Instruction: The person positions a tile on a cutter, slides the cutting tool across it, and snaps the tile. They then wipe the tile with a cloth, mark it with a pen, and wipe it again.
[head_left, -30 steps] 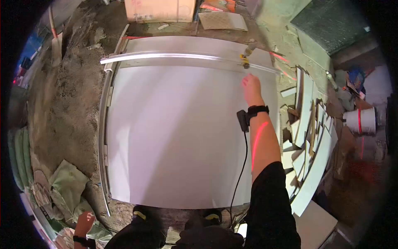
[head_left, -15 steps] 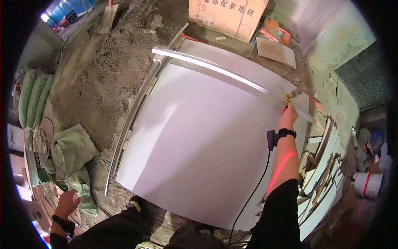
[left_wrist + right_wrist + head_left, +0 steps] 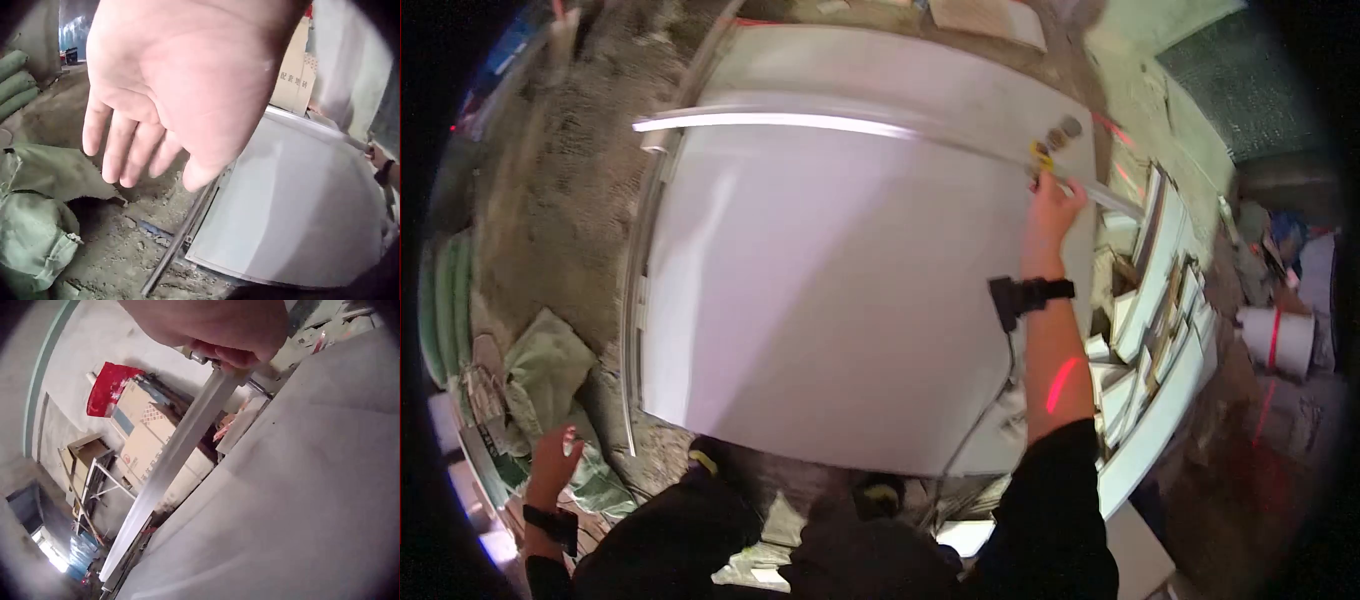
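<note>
A large pale tile (image 3: 800, 290) lies flat on the ground in front of me. Across its far part runs a long silvery metal rail (image 3: 800, 120), also seen as a straight bar (image 3: 162, 469) in the right wrist view. Near the rail's right end sits a small fitting with a yellow part (image 3: 1041, 156). My right hand (image 3: 1055, 215) grips this fitting with curled fingers, which largely hide it in the right wrist view. My left hand (image 3: 555, 462) hangs at my left side, holding nothing. Its palm and loosely bent fingers fill the upper left wrist view.
Along the tile's left edge runs another long metal bar (image 3: 632, 330). Broken tile strips (image 3: 1160, 300) are piled at the right, with a white bucket (image 3: 1275, 340) beyond. A green sack (image 3: 550, 370) lies at the left. A cardboard box (image 3: 165, 440) stands past the rail.
My right hand has moved forward to the yellow fitting and taken hold of it. The left hand has risen further into view. The head view has swung about in between.
</note>
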`<act>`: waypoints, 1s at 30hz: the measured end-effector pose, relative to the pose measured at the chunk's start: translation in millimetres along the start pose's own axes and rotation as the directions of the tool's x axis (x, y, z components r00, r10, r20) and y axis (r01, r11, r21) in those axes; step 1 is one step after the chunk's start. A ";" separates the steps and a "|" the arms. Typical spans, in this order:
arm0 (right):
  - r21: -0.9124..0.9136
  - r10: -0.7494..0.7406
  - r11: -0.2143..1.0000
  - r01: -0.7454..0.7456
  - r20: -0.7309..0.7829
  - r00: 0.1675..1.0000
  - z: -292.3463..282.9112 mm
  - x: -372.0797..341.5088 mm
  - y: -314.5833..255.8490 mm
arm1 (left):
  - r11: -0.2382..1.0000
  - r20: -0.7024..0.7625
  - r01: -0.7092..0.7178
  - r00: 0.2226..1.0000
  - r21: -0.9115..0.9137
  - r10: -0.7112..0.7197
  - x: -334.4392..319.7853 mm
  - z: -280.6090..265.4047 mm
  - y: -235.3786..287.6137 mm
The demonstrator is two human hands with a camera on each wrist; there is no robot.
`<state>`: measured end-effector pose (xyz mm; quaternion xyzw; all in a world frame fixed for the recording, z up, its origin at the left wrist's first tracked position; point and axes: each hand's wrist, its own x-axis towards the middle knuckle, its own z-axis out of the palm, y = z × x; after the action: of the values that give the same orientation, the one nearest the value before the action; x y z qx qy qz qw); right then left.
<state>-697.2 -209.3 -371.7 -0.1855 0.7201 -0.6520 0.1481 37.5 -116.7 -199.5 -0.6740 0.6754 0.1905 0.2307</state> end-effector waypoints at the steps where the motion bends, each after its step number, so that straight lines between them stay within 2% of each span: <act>1: -0.039 0.010 0.999 -0.010 -0.021 1.000 -12.2 -15.2 -3.7 | 0.999 0.009 -0.038 0.999 -0.010 0.038 1.6 -5.6 13.8; 3: 0.083 0.044 0.996 -0.044 -0.004 0.999 -20.0 -44.3 -12.0 | 0.997 0.041 -0.070 0.997 -0.042 0.071 7.1 -7.9 33.3; 4: 0.068 0.055 0.996 -0.054 -0.025 0.998 -25.1 -57.7 -14.8 | 0.994 0.055 -0.080 0.995 -0.078 0.085 11.6 -9.2 38.6; 6: 0.061 0.075 0.995 -0.072 -0.038 0.996 -45.4 -76.5 -14.8 | 0.992 0.120 -0.128 0.984 -0.017 0.129 16.1 -12.3 37.5; 8: 0.056 -0.002 0.998 0.003 -0.011 1.000 -68.2 -95.5 -3.3 | 0.986 0.110 -0.148 0.982 -0.072 0.156 34.8 -2.5 30.1; 9: 0.023 0.009 1.000 -0.009 -0.041 0.999 -80.4 -108.3 -6.0 | 0.982 0.143 -0.178 0.972 -0.065 0.185 37.9 -3.5 40.4; 11: 0.076 0.141 0.987 -0.142 0.008 0.990 -95.4 -135.2 -26.0 | 0.989 0.179 0.016 0.984 -0.146 0.011 40.4 -5.0 55.4; 12: 0.065 0.183 0.981 -0.182 -0.002 0.983 -104.8 -145.9 -29.5 | 0.993 0.208 0.025 0.978 -0.113 -0.001 41.0 -9.5 59.7; 14: 0.170 0.190 0.968 -0.185 -0.013 0.982 -114.7 -173.2 -32.3 | 0.997 0.282 -0.064 0.957 -0.040 0.072 45.0 -8.6 49.1; 15: 0.161 0.228 0.961 -0.224 -0.011 0.974 -123.2 -181.5 -31.9 | 0.999 0.338 -0.041 0.940 -0.034 0.050 54.0 -2.3 19.4; 17: 0.104 0.173 0.980 -0.171 -0.012 0.985 -138.8 -201.1 -35.2 | 1.000 0.397 -0.013 0.918 0.025 0.002 58.7 -6.3 31.6; 19: 0.086 0.187 0.979 -0.184 -0.027 0.982 -146.6 -213.6 -35.7 | 0.996 0.448 0.008 0.893 0.084 -0.045 59.2 -2.3 32.3; 22: 0.083 0.196 0.978 -0.193 -0.030 0.980 -149.7 -223.1 -35.7 | 0.965 0.350 0.078 0.937 -0.250 0.015 58.5 9.9 8.4; 23: 0.091 0.195 0.977 -0.192 -0.028 0.980 -151.0 -224.0 -36.3 | 0.975 0.417 0.089 0.909 -0.206 0.006 61.0 8.1 9.8; 26: 0.066 0.204 0.977 -0.201 -0.048 0.978 -151.6 -223.1 -38.1 | 0.971 0.445 0.176 0.891 -0.160 -0.088 62.4 9.9 20.9; 28: 0.065 0.222 0.974 -0.218 -0.071 0.972 -151.4 -221.9 -39.7 | 0.969 0.421 0.163 0.904 -0.186 -0.071 58.4 12.0 34.6; 30: 0.054 0.243 0.970 -0.238 -0.123 0.962 -150.6 -222.4 -40.0 | 0.983 0.430 0.092 0.903 -0.161 -0.014 59.6 13.0 38.2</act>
<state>-565.4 23.0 -322.4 -0.0514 0.7327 -0.6535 0.1830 1.0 -157.6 -246.1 -0.6520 0.5701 0.3865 0.3171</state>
